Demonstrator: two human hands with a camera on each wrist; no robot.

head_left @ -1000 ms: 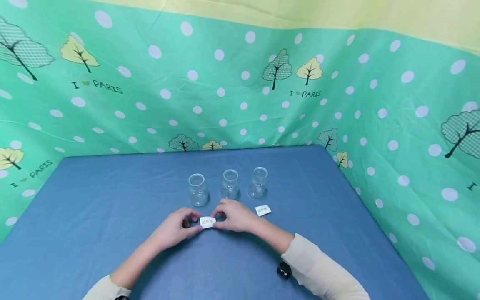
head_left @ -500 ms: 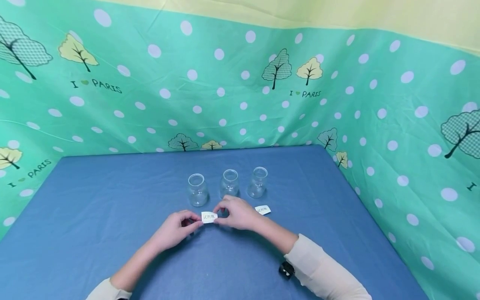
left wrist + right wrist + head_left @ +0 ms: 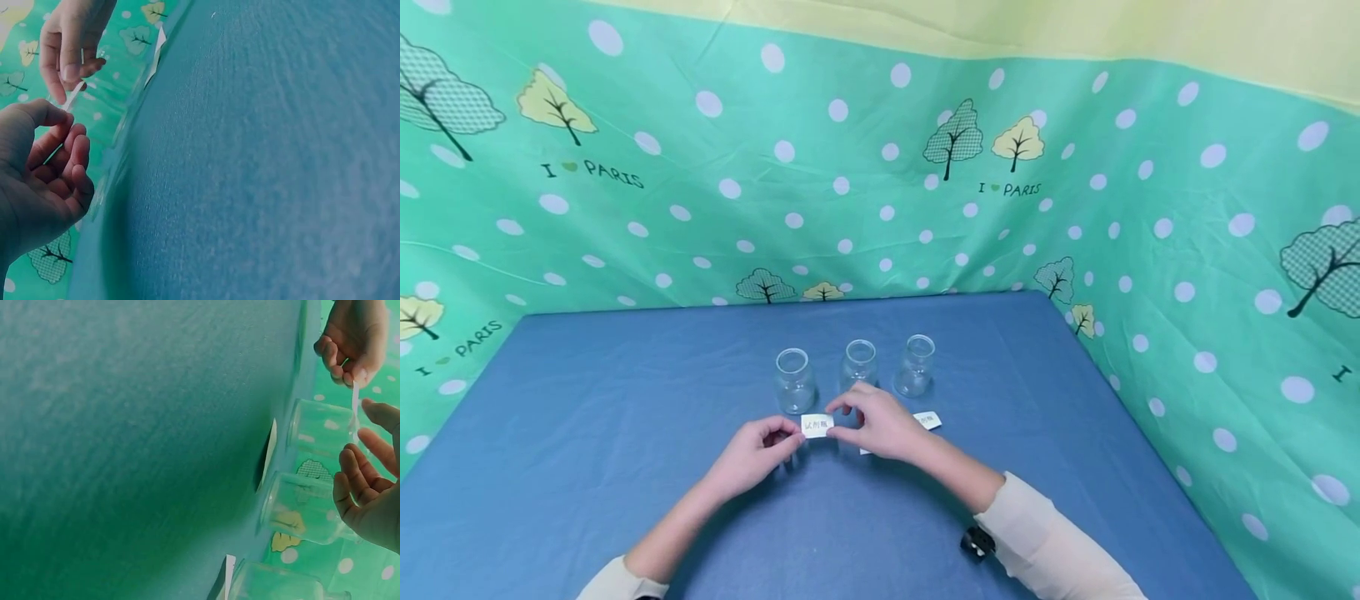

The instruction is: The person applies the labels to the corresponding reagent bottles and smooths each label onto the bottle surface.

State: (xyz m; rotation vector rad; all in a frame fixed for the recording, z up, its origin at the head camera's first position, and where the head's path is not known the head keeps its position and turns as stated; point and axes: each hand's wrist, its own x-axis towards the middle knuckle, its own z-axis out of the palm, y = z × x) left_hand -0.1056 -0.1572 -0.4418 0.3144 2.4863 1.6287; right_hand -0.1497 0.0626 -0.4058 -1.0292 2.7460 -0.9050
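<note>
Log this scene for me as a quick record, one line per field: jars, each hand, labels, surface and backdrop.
Jars: three clear glass jars, upright, uncovered, in a row
Left hand: left hand pinches one end of a white label with dark characters
Right hand: right hand at the label's other end, thumb and forefinger apart; whether it grips is unclear
Other pieces: second label and white slip, both on the table, partly hidden by the right hand or arm in the head view
Surface: blue tabletop
Backdrop: green cloth with pale dots and trees
</note>
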